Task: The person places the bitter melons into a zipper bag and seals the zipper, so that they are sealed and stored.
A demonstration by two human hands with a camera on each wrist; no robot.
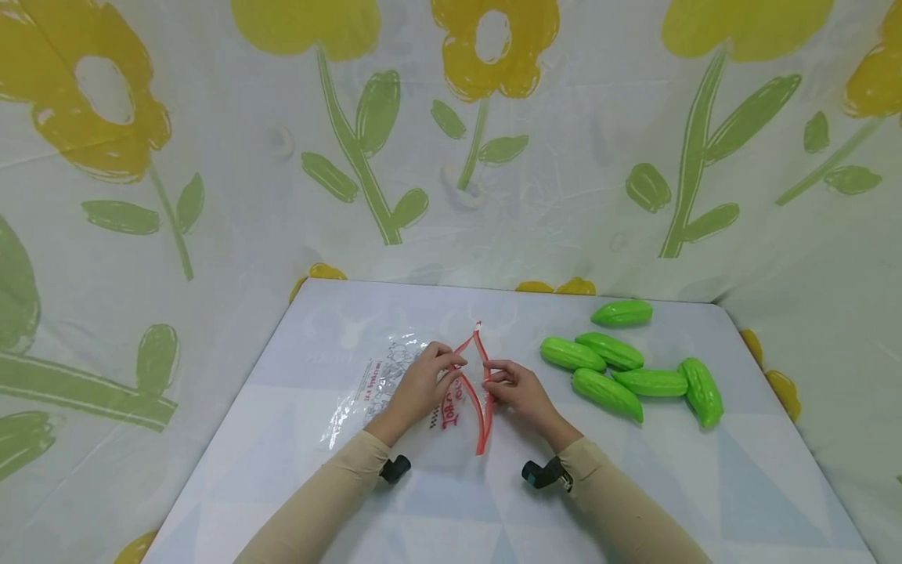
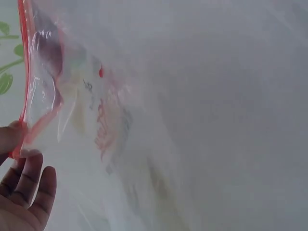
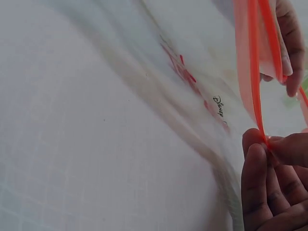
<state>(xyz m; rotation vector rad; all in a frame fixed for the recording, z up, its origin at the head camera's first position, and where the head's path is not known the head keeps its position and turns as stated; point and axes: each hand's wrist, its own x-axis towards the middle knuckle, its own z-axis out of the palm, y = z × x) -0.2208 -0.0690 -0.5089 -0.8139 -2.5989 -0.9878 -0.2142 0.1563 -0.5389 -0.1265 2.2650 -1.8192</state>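
A clear plastic zip bag (image 1: 384, 384) with a red-orange zip edge and red print lies across the middle of the table, its mouth spread apart. My left hand (image 1: 421, 384) pinches one side of the red edge between thumb and fingers. The opposite side is pinched by my right hand (image 1: 521, 392), so a gap shows between the two strips. In the right wrist view, the right fingertips (image 3: 255, 139) grip the orange strip, and the left hand (image 3: 291, 43) appears beyond it. The left wrist view shows the left thumb (image 2: 9, 137) against the strip.
Several bright green ridged vegetable-like pieces (image 1: 606, 394) lie to the right of the bag, one (image 1: 623, 313) farther back. The pale table (image 1: 437, 517) is enclosed by a flower-printed curtain (image 1: 550, 219). A dark camera mount sits at each wrist.
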